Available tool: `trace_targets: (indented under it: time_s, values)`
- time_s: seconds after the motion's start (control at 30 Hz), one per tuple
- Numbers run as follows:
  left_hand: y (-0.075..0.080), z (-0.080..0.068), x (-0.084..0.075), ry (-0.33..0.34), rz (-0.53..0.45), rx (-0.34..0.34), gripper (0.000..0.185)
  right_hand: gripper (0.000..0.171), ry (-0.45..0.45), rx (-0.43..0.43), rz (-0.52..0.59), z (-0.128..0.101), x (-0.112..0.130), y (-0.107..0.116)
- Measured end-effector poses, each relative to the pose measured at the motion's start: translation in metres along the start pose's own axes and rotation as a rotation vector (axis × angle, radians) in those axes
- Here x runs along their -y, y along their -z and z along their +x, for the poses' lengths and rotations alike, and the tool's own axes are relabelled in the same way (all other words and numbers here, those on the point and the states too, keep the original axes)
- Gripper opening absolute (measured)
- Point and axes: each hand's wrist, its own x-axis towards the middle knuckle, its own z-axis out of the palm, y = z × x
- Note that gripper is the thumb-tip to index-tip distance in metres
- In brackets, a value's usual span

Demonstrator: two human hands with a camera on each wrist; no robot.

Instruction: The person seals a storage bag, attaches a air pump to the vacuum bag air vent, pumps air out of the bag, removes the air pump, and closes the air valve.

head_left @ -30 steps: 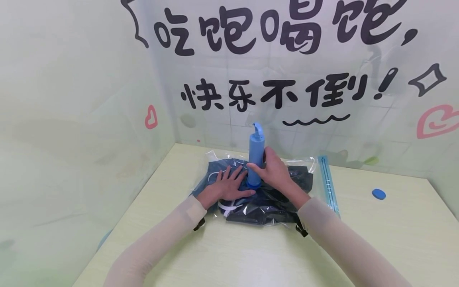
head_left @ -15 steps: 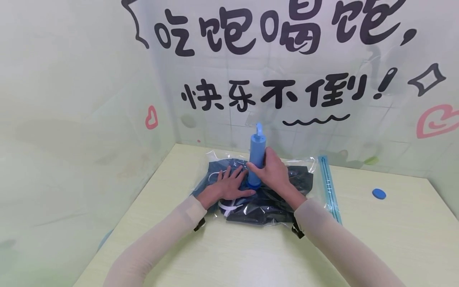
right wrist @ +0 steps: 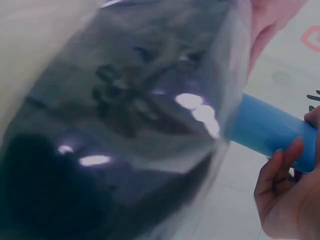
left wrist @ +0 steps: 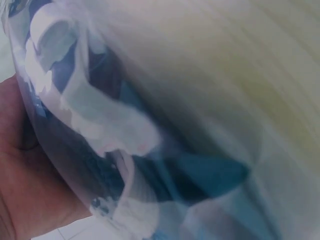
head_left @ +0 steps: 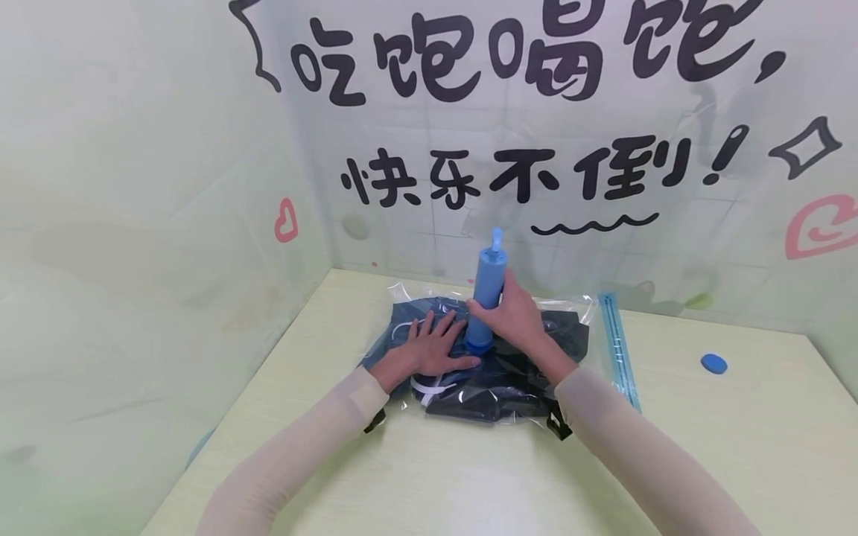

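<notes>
A clear plastic storage bag (head_left: 496, 406) holding dark folded clothes with white cords lies on the table. Upright on it, leaning a little right, is a light blue hand pump (head_left: 488, 286) with a darker blue base against the bag. My right hand (head_left: 518, 316) grips the pump barrel, its thumb in front; the right wrist view shows curled fingers on the pump (right wrist: 272, 125). Spread flat on the bag, left of the pump base, my left hand (head_left: 434, 351) presses down. The left wrist view has the left hand (left wrist: 30, 185) at its edge, beside white cord under film.
A teal zip strip (head_left: 621, 353) runs along the bag's right end. Farther right on the table (head_left: 670, 447) lies a round blue cap (head_left: 713, 363). Printed walls (head_left: 563, 260) stand behind and to the left.
The pump's top has tipped slightly to the right along with my right hand, and its handle has turned. My left hand stays in place on the bag.
</notes>
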Motion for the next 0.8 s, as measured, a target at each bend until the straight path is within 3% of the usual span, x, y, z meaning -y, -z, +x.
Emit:
trace_targets:
  time_s: [0.2, 0.4, 0.57, 0.8]
  values:
    - [0.0, 0.001, 0.0, 0.006, 0.02, 0.002, 0.091, 0.076, 0.08, 0.089, 0.276, 0.01, 0.001, 0.011]
    - [0.0, 0.001, -0.001, 0.011, 0.034, 0.011, 0.092, 0.059, 0.18, 0.239, 0.504, 0.021, 0.004, 0.036]
    - [-0.002, 0.002, 0.0, 0.008, 0.037, 0.009, 0.092, 0.049, 0.205, 0.338, 0.506, 0.022, 0.006, 0.054]
    - [-0.003, 0.004, 0.0, 0.008, 0.033, 0.004, 0.092, 0.047, 0.244, 0.24, 0.389, 0.023, 0.003, 0.05]
